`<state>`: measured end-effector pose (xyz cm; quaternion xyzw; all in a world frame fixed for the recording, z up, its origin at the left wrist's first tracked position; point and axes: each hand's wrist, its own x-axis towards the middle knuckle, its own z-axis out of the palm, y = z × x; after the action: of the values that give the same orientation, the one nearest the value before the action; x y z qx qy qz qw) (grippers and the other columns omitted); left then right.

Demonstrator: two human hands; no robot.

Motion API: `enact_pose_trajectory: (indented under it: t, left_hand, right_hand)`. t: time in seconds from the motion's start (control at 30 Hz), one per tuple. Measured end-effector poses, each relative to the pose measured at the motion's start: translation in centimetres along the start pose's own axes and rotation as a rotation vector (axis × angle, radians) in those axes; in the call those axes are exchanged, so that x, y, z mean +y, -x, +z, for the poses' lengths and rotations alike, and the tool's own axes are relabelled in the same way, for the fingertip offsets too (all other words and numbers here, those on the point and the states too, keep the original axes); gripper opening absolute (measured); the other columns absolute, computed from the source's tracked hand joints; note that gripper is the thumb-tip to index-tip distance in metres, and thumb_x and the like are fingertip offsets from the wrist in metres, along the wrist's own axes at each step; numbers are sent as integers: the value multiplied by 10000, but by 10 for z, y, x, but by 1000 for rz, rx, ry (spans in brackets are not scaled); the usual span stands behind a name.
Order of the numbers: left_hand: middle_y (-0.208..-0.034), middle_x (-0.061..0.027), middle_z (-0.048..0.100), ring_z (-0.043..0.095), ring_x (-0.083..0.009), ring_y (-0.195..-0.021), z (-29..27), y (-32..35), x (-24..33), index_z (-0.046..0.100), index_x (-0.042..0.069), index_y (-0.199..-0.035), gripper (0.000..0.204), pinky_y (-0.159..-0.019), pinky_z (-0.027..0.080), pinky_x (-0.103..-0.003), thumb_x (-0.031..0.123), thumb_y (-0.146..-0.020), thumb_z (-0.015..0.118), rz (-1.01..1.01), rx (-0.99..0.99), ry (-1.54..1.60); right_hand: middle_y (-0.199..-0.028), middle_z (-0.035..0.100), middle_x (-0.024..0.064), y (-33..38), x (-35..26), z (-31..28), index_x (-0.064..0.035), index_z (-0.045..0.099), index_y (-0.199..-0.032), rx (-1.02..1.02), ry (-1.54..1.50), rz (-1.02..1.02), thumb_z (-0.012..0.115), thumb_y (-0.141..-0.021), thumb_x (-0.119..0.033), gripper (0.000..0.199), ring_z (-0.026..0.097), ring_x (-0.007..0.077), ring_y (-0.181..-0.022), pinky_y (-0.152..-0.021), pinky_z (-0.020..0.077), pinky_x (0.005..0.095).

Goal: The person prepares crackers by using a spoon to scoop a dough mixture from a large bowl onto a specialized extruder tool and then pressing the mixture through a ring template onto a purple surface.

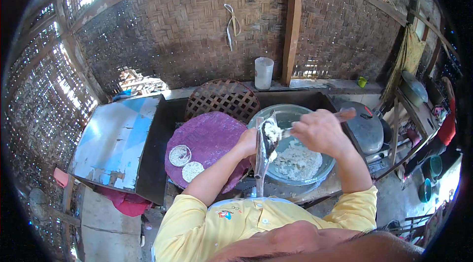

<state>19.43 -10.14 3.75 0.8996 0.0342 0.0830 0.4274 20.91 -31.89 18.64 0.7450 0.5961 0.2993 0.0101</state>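
My left hand (248, 144) grips a wooden press-like tool (259, 163) with a dark hollow middle, held over the left rim of a grey-green basin (326, 166). White dough (272, 132) shows in the hollow. My right hand (318, 131) is closed round a wooden-handled spatula (346, 114); its blade meets the dough at the tool. More crumbly white dough (299, 160) lies in the basin. To the left, a round purple cloth-covered tray (214, 131) carries a lacy white disc (180, 155) and a denser white disc (192, 171).
A woven bamboo rack (221, 95) leans behind the tray. On the back ledge stand a translucent container (263, 73) and a small green cup (362, 82). A large lidded pot (364, 126) sits right of the basin; a blue-white metal-topped box (116, 139) stands at left.
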Motion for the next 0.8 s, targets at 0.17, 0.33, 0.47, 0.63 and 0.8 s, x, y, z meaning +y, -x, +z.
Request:
enact_pose_trajectory:
  t: [0.17, 0.33, 0.47, 0.63, 0.8]
  left_hand:
    - [-964, -89, 617, 597, -192, -803, -15, -13, -9, 559, 37, -1067, 314, -739, 467, -309, 122, -767, 591, -37, -10, 369]
    - [-901, -206, 607, 586, -335, -859, 4, -17, -8, 590, 17, -951, 309, -720, 453, -375, 241, -738, 580, 234, 307, 125]
    - [-892, -82, 601, 578, -174, -811, -4, -20, -23, 579, 28, -974, 297, -727, 450, -315, 230, -854, 397, -122, 71, 1269]
    - [-906, -103, 604, 574, -202, -845, 18, -28, -33, 578, 21, -948, 252, -731, 435, -328, 189, -853, 417, -76, 142, 813]
    - [-903, -166, 619, 592, -288, -834, 2, -17, -18, 584, 3, -931, 292, -709, 438, -360, 229, -747, 565, -13, 172, 404]
  right_hand:
    - [-582, 544, 35, 35, 6, 3, -95, 602, -686, 396, -153, 605, 691, -642, -173, 127, 555, 206, -525, -485, 430, 326]
    - [-619, 584, 70, 33, -41, 85, -59, 620, -741, 600, -309, 720, 701, -677, -178, 157, 567, 189, -516, -484, 443, 290]
    - [-608, 582, 74, 47, -61, 73, -37, 623, -735, 474, -608, 725, 710, -681, -194, 186, 588, 169, -540, -493, 448, 289]
    - [-556, 545, 65, 38, -36, 86, 4, 609, -730, 566, -482, 893, 704, -692, -120, 161, 521, 111, -481, -459, 409, 223]
    - [-573, 571, 80, 43, -51, 81, -35, 627, -716, 548, -448, 769, 712, -684, -162, 156, 557, 165, -486, -466, 429, 261]
